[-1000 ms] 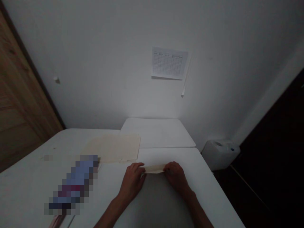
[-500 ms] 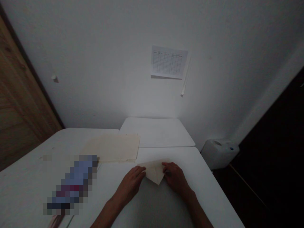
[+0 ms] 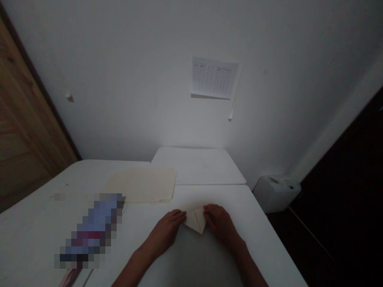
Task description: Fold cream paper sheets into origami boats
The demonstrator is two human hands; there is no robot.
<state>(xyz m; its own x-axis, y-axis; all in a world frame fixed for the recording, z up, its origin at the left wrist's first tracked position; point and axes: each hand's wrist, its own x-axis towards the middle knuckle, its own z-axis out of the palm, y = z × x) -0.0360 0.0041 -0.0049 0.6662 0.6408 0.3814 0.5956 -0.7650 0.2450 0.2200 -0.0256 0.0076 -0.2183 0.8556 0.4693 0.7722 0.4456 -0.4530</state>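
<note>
Now pointed folded paper (image 3: 194, 222), previously just a narrow strip.

A pale wall (image 3: 134, 79) fills the background. A white sheet printed with a table (image 3: 214, 77) is fixed to it, with a narrow white strip (image 3: 235, 97) hanging slantwise just beside its right edge. Far left: a small white fitting (image 3: 68, 96) projects from the wall near a knotted wooden panel (image 3: 20, 103). Below: a white counter (image 3: 257, 223) with rounded corners meets a raised-looking white section (image 3: 200, 165) at the rear. Lower left: a bluish object (image 3: 98, 223), obscured by pixelation. Right: a whitish container (image 3: 273, 197) with a dark opening on top.
</note>
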